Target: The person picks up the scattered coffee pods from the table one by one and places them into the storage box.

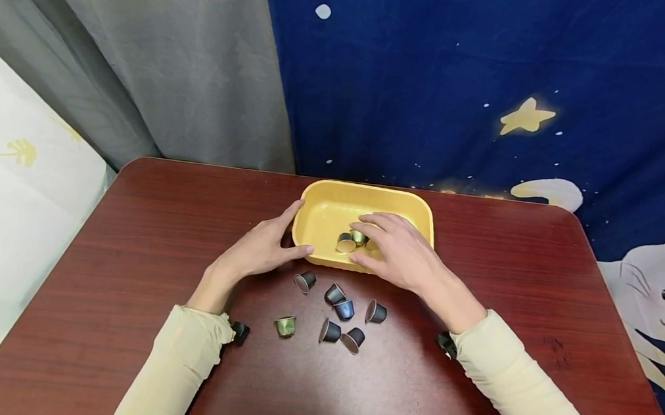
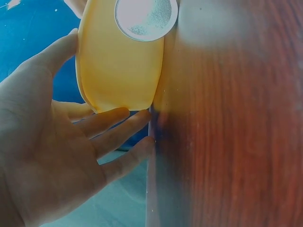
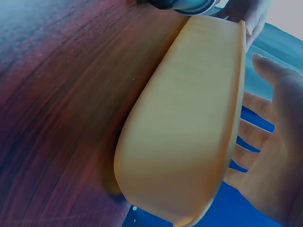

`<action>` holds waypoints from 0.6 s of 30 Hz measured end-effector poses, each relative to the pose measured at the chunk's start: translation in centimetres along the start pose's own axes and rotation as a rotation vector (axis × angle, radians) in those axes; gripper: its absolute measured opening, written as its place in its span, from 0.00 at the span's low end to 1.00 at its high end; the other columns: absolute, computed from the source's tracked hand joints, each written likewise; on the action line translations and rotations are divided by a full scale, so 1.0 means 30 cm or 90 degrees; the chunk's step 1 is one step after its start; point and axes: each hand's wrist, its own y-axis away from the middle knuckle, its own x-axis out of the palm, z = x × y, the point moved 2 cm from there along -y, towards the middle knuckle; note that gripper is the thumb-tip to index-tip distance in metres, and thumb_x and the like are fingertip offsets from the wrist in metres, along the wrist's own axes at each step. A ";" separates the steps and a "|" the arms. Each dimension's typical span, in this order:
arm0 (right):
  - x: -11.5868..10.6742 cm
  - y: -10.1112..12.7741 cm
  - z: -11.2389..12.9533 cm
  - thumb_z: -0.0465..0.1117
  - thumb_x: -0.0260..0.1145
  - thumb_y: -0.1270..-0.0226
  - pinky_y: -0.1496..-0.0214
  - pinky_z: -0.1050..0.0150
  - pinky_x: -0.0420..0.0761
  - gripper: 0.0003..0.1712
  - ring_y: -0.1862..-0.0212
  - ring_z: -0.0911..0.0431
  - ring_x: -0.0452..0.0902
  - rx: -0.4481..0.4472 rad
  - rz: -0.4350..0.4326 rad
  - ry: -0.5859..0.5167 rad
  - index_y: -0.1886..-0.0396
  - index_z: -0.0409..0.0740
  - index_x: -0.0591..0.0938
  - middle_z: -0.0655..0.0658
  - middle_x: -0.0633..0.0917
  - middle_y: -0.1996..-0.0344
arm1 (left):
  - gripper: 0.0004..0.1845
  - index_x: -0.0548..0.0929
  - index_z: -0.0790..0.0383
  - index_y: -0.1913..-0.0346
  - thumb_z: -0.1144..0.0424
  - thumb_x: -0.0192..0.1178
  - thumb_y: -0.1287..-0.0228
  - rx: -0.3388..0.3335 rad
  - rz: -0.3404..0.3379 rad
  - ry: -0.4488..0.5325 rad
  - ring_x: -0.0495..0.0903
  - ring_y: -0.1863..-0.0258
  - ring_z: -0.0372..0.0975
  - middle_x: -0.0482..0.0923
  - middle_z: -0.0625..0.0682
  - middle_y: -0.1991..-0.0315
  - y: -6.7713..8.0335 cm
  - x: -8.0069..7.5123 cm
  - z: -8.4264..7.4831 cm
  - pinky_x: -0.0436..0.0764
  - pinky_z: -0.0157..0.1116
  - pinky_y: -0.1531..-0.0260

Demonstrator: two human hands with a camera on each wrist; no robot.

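Observation:
A yellow tray (image 1: pixel 333 198) sits at the middle back of a dark red wooden table (image 1: pixel 125 268). My left hand (image 1: pixel 293 232) rests against the tray's left end, fingers straight along the side and thumb on the front wall; the left wrist view shows the left hand (image 2: pixel 102 125) flat beside the tray (image 2: pixel 118 61). Over the tray hovers my right hand (image 1: pixel 372 239) with fingers spread above a few capsules (image 1: pixel 346 243) lying inside. In the right wrist view the right hand (image 3: pixel 272 142) is open behind the tray (image 3: pixel 189 118). Several dark capsules (image 1: pixel 344 309) and a green one (image 1: pixel 284 326) lie on the table in front.
A blue star-and-cat cloth (image 1: pixel 498 83) and a grey curtain (image 1: pixel 162 54) hang behind the table. White bedding (image 1: pixel 7 192) lies at the left. A capsule's foil lid (image 2: pixel 144 16) shows close to the tray in the left wrist view.

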 end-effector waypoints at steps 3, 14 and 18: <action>-0.010 0.019 0.004 0.61 0.65 0.33 0.31 0.48 0.65 0.31 0.36 0.46 0.72 -0.013 -0.013 0.001 0.38 0.49 0.80 0.43 0.79 0.40 | 0.54 0.46 0.49 0.19 0.31 0.61 0.40 0.001 -0.001 0.002 0.74 0.37 0.48 0.69 0.60 0.31 0.000 -0.001 -0.001 0.71 0.50 0.38; -0.028 0.078 0.010 0.59 0.68 0.35 0.32 0.50 0.66 0.32 0.37 0.47 0.71 -0.017 -0.020 -0.010 0.36 0.48 0.79 0.44 0.79 0.40 | 0.54 0.45 0.49 0.19 0.32 0.60 0.39 0.002 0.006 0.017 0.72 0.35 0.46 0.66 0.59 0.29 -0.001 0.000 0.002 0.70 0.49 0.36; -0.032 0.092 0.017 0.57 0.69 0.36 0.33 0.49 0.67 0.33 0.36 0.47 0.71 -0.024 -0.022 -0.013 0.35 0.47 0.79 0.43 0.79 0.39 | 0.54 0.44 0.49 0.19 0.32 0.60 0.39 0.001 0.008 0.013 0.71 0.34 0.46 0.66 0.59 0.29 -0.001 0.000 -0.001 0.70 0.49 0.36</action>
